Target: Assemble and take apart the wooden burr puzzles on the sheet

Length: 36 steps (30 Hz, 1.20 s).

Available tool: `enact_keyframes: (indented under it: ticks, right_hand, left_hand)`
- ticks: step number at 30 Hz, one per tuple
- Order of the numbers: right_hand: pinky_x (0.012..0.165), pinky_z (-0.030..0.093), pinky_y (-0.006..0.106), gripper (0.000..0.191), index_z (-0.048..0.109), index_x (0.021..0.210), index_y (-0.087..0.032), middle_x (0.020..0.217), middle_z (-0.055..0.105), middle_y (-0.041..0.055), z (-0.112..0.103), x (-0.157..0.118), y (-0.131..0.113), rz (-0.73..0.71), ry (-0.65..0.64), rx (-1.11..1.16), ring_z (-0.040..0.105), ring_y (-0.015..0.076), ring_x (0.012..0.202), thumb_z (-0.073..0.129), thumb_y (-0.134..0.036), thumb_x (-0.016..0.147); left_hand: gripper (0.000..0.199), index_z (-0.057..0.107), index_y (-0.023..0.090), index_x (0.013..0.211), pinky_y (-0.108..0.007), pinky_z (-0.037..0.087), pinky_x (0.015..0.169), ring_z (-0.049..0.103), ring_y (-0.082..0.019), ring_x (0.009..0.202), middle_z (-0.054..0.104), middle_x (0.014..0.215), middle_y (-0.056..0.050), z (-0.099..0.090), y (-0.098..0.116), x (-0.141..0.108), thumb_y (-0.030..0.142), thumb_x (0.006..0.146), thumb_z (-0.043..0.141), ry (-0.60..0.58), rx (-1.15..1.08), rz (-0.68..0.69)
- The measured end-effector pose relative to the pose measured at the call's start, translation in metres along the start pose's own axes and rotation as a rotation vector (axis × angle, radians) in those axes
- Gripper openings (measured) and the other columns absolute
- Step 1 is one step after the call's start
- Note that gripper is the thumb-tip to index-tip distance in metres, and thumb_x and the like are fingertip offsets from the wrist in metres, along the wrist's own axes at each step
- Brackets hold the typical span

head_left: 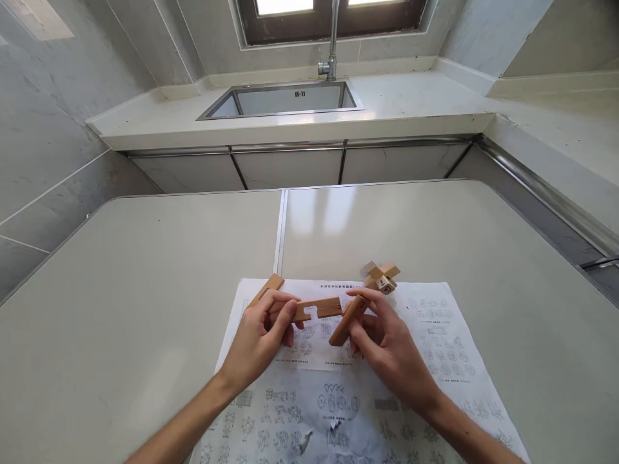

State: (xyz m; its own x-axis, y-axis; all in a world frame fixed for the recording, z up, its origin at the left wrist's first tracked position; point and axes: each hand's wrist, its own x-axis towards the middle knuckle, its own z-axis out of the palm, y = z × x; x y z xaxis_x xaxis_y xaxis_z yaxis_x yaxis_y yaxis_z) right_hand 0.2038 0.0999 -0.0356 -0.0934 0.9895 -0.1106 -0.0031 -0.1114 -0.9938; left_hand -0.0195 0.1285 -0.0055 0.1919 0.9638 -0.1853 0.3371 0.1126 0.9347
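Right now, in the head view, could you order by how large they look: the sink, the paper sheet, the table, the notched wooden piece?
1. Table
2. Paper sheet
3. Sink
4. Notched wooden piece
The sink is farther away; this ranks appearance only.

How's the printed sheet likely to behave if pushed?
The sheet looks thin and creased, so probably floppy and apt to buckle. What look like torn spots on its near part could rip further. The wooden cross-shaped puzzle at its far edge might drag along.
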Motion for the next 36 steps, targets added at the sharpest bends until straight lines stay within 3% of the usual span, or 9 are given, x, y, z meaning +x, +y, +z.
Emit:
enact_keyframes:
  ticks: [4, 11, 20, 27, 32, 36]
  right_hand:
    - [0.059, 0.056, 0.030, 0.033, 0.056, 0.132, -0.028, 0.080, 0.066, 0.0006, -0.003, 0.001, 0.001, 0.015, -0.034, -0.034, 0.063, 0.0169, 0.065, 0.060, -0.043, 0.104]
    - [0.077, 0.059, 0.038, 0.036, 0.052, 0.139, -0.028, 0.100, 0.066, 0.0044, -0.004, 0.003, -0.003, 0.037, -0.083, 0.017, 0.067, 0.0193, 0.078, 0.054, -0.044, 0.107]
    - [0.072, 0.059, 0.035, 0.023, 0.057, 0.125, -0.025, 0.101, 0.069, 0.0046, -0.003, 0.003, -0.006, 0.028, -0.166, -0.031, 0.068, 0.0195, 0.080, 0.054, -0.037, 0.105]
    - [0.060, 0.053, 0.031, 0.029, 0.057, 0.131, -0.025, 0.081, 0.066, -0.0002, -0.005, 0.001, -0.001, -0.092, -0.059, -0.371, 0.063, 0.0189, 0.065, 0.053, -0.034, 0.104]
    - [0.068, 0.055, 0.034, 0.024, 0.060, 0.126, -0.022, 0.103, 0.071, 0.0069, -0.004, 0.000, 0.007, -0.340, 0.034, -0.734, 0.069, 0.0217, 0.079, 0.050, -0.031, 0.105]
    - [0.065, 0.054, 0.035, 0.026, 0.060, 0.124, -0.018, 0.100, 0.069, 0.0087, -0.003, 0.002, 0.013, -0.452, 0.083, -0.973, 0.070, 0.0246, 0.083, 0.046, -0.033, 0.107]
  left_hand:
    - [0.026, 0.064, 0.020, 0.106, -0.025, 0.049, 0.059, 0.064, -0.014, 0.062, 0.072, 0.079, -0.001, 0.002, -0.005, -0.003, 0.044, 0.106, 0.055, 0.038, 0.106, 0.093]
    - [0.020, 0.066, 0.020, 0.107, -0.026, 0.050, 0.061, 0.065, -0.015, 0.063, 0.075, 0.079, -0.001, 0.004, -0.012, -0.002, 0.037, 0.106, 0.055, 0.096, 0.317, 0.253]
    - [0.014, 0.066, 0.021, 0.107, -0.028, 0.048, 0.061, 0.061, -0.016, 0.063, 0.073, 0.077, 0.000, 0.005, -0.021, 0.000, 0.031, 0.105, 0.057, 0.118, 0.592, 0.438]
    - [0.015, 0.067, 0.020, 0.108, -0.032, 0.050, 0.068, 0.063, -0.018, 0.069, 0.068, 0.077, -0.001, 0.006, -0.022, 0.000, 0.030, 0.105, 0.057, 0.111, 0.734, 0.531]
    - [0.013, 0.066, 0.019, 0.107, -0.032, 0.048, 0.068, 0.061, -0.018, 0.066, 0.064, 0.074, 0.000, 0.006, -0.025, 0.002, 0.026, 0.105, 0.055, 0.060, 0.780, 0.604]
    - [0.013, 0.064, 0.018, 0.110, -0.031, 0.048, 0.066, 0.061, -0.018, 0.065, 0.064, 0.074, 0.000, 0.006, -0.025, 0.001, 0.024, 0.104, 0.055, 0.026, 0.805, 0.651]
